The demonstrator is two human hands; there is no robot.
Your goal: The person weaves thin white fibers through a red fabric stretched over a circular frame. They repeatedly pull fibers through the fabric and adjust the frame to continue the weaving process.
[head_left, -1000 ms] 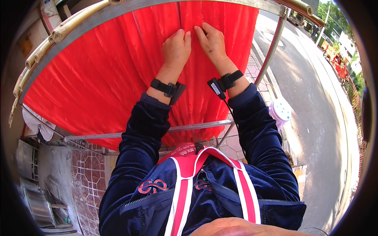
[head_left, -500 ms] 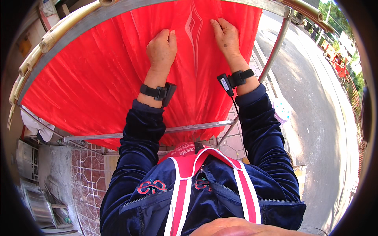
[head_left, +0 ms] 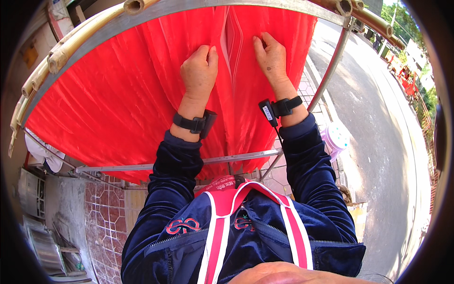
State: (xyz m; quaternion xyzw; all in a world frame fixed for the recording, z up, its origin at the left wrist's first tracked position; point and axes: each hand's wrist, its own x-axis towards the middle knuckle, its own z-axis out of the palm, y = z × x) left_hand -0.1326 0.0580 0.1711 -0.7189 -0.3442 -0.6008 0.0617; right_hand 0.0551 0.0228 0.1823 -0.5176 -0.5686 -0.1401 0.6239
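Pleated red fabric [head_left: 118,94] hangs from a metal frame [head_left: 279,10] with bamboo poles along its top. My left hand [head_left: 197,70] grips the fabric left of a parting where pale, thin lines show. My right hand [head_left: 270,57] pinches the fabric to the right of that parting, its fingers curled. Both wrists carry black straps with small devices. A lower metal bar [head_left: 236,156] crosses in front of the fabric near my sleeves.
A metal post [head_left: 328,66] stands at the right beside a paved kerb and sunlit road [head_left: 383,156]. A lilac bucket [head_left: 335,142] stands by the kerb. Red vehicles and greenery line the far side. Metal sheets [head_left: 40,236] and white cloth [head_left: 42,151] are at the left.
My hands have moved apart since a second ago, spreading the fabric and widening the pale-lined parting. In the last half second both have come slightly lower in the view.
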